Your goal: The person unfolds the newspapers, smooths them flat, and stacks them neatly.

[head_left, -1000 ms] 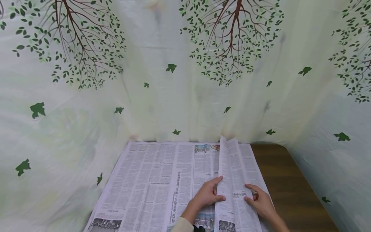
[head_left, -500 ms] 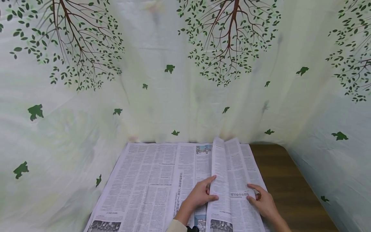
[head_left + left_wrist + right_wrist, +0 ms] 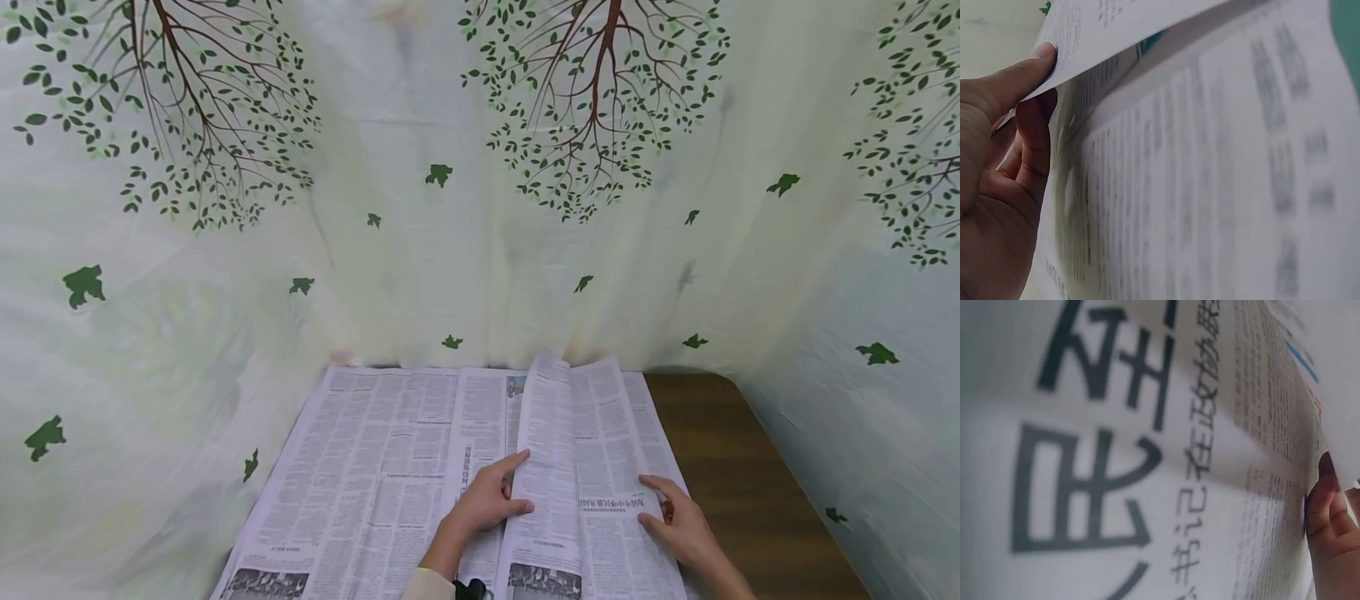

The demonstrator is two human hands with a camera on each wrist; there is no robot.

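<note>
A printed newspaper (image 3: 375, 450) lies spread over the table, one part of it lifted and folded over at the right. My left hand (image 3: 480, 500) pinches the left edge of this folded part between thumb and fingers. In the left wrist view the page (image 3: 1166, 187) bends away from the left hand (image 3: 1004, 206), thumb above the edge and fingers beneath. At the folded part's right edge, my right hand (image 3: 682, 525) grips the paper. The right wrist view has large print close up, with the right hand (image 3: 1335, 550) holding a page edge at the right.
Dark brown wood of the table (image 3: 742, 483) shows to the right of the paper. Behind and at both sides hangs a pale cloth (image 3: 495, 275) printed with trees and green leaves. A black object (image 3: 471, 590) sits at the left wrist.
My left hand has moved left, drawing the page edge with it, so the folded part is wider and covers more of the sheet below. The right hand has shifted slightly right.
</note>
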